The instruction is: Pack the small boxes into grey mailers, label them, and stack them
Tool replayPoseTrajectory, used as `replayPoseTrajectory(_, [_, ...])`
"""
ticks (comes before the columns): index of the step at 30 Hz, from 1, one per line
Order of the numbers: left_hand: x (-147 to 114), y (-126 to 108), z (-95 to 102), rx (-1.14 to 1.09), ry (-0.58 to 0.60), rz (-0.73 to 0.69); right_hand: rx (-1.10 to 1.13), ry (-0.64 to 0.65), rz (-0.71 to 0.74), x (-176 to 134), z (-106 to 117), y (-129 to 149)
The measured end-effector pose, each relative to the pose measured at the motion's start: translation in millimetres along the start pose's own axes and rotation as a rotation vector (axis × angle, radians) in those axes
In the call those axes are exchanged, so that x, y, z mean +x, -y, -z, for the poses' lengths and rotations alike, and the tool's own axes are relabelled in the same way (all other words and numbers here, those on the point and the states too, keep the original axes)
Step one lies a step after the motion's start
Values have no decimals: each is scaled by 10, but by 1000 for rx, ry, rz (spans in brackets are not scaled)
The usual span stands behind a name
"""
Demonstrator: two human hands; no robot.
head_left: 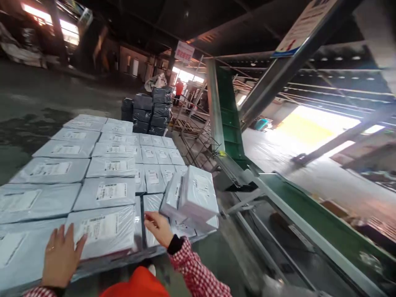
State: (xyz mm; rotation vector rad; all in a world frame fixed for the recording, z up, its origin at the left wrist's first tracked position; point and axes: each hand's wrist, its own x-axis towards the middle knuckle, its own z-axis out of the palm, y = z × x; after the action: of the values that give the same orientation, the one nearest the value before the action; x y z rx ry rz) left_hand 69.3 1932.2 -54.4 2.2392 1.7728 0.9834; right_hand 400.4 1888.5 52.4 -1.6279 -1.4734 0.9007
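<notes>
Rows of parcels wrapped in pale plastic, each with a white label, lie stacked in front of me. My left hand [62, 253] has its fingers spread over the near edge of the stack, at the left side of a labelled parcel [107, 229]. Whether its palm presses on the wrapping cannot be made out. Over a narrow parcel [153, 202] near the front is my right hand [159, 227], fingers loosely bent with nothing visible in them. Just beyond it, a tilted parcel [173, 194] leans beside a larger boxy parcel [200, 192] on the stack's right corner.
A green conveyor belt [312, 218] runs along the right, and another inclined green belt [229, 111] rises behind it. Black-wrapped bundles [153, 109] are piled beyond the parcels. Farther back, a person in red [178, 88] stands near metal racks. Wet-looking floor [40, 107] lies left.
</notes>
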Motion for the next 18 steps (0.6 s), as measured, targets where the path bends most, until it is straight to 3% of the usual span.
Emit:
replayPoseTrajectory(2, [64, -202, 47, -164, 19, 86, 5, -171, 25, -228, 548, 46])
replayPoseTrajectory(3, [95, -364, 73, -259, 58, 156, 23, -324, 14, -324, 869, 41])
replayPoseTrajectory(5, [163, -785, 103, -499, 206, 301, 95, -653, -54, -441, 1534, -43])
replayPoseTrajectory(7, [249, -1288, 57, -737, 372, 390, 194, -807, -208, -440, 2111, -214])
replayPoseTrajectory(10, [405, -2078, -191, -1003, 620, 381, 275, -628, -507, -268, 2599, -553])
replayPoseTrajectory(13, [576, -2781, -542, -1054, 724, 311, 231, -424, -614, -55, 2705, -865])
replayPoseTrajectory(16, [709, -3279, -822, -967, 769, 159, 268, -240, -679, 104, 2818, -1104])
replayPoseTrajectory(18, [731, -3461, -953, -953, 788, 109, 319, -155, -707, 251, 3024, -1215])
